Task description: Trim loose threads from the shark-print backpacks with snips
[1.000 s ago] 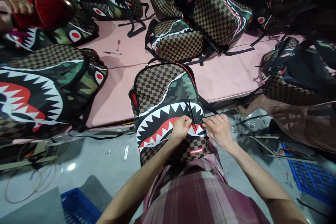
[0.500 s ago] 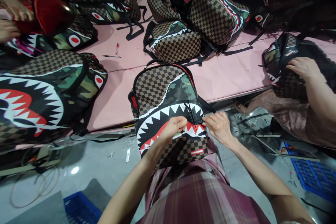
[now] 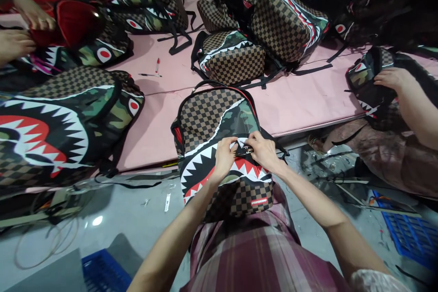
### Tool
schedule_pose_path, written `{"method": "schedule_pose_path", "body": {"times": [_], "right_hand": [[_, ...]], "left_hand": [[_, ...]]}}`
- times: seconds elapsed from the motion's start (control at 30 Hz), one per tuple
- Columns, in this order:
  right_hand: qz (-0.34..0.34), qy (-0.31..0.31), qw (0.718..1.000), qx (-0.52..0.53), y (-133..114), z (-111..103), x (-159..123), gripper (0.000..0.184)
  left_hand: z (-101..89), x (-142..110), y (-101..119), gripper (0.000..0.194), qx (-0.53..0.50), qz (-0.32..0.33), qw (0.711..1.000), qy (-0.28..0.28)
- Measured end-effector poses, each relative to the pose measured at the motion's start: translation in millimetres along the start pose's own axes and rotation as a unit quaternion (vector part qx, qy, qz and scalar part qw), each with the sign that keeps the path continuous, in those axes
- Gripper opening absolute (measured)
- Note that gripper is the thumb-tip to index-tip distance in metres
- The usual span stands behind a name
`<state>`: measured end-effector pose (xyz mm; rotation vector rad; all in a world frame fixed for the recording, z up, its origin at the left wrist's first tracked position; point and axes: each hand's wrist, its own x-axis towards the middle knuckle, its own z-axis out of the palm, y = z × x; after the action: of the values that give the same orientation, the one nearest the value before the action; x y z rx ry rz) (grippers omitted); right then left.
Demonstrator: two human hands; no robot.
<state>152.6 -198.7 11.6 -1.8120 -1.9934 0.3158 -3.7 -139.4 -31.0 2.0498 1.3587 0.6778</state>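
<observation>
Left hand point(image 3: 225, 157): fingertips bent together at the front panel; grip cannot be confirmed. Right hand point(image 3: 265, 150), just beside it: thumb and fingers pinching a thin black piece point(image 3: 244, 150), material unclear. Directly beneath both hands is a brown-and-black checkered backpack point(image 3: 208, 116) with camouflage and a white-toothed shark mouth, its lower end against a purple-and-white plaid garment point(image 3: 249, 251). Beyond the hands, a pink flat-topped table point(image 3: 153, 114) carries a smaller-looking checkered shark bag point(image 3: 236, 61). Well right of the right hand, a co-worker's hand point(image 3: 398, 82) touches a dark backpack point(image 3: 379, 100).
</observation>
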Motion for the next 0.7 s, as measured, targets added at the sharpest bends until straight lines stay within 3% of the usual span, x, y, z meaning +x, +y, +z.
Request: {"method": "schedule_pose_path", "body": {"times": [0.07, 0.17, 0.23, 0.3, 0.4, 0.43, 0.5, 0.6, 0.7], "right_hand": [[-0.062, -0.038, 0.997, 0.001, -6, 1, -12, 0.022], [-0.155, -0.077, 0.982, 0.071, -12, 4, -63, 0.029], [-0.148, -0.072, 0.975, 0.147, -10, 7, -96, 0.034], [-0.099, -0.047, 0.961, 0.254, -1, 8, -109, 0.033], [0.068, 0.083, 0.943, 0.314, 31, 6, -82, 0.023], [0.143, 0.132, 0.938, 0.288, 46, 6, -65, 0.023], [0.248, 0.157, 0.935, 0.201, 81, 6, -27, 0.028], [0.301, 0.136, 0.939, 0.100, 127, 13, 23, 0.036], [0.291, 0.128, 0.945, 0.075, 147, 23, 56, 0.039]], "left_hand": [[0.1, -6, -5, 0.027, 0.023, 0.015, 1.000, -0.005], [-4.1, -10, -8, 0.026, 0.036, 0.008, 0.999, -0.009], [-5.0, -9, -2, 0.026, 0.033, -0.010, 0.999, -0.011], [-1.1, -9, 11, 0.035, 0.028, -0.011, 1.000, -0.006], [11.8, -9, 35, 0.066, 0.034, -0.017, 0.999, -0.035], [16.2, -8, 41, 0.072, 0.037, -0.037, 0.997, -0.057], [21.9, -8, 47, 0.076, 0.041, -0.088, 0.991, -0.097], [20.2, -7, 45, 0.075, 0.047, -0.127, 0.984, -0.119], [12.2, -7, 39, 0.071, 0.059, -0.120, 0.984, -0.120]]}}
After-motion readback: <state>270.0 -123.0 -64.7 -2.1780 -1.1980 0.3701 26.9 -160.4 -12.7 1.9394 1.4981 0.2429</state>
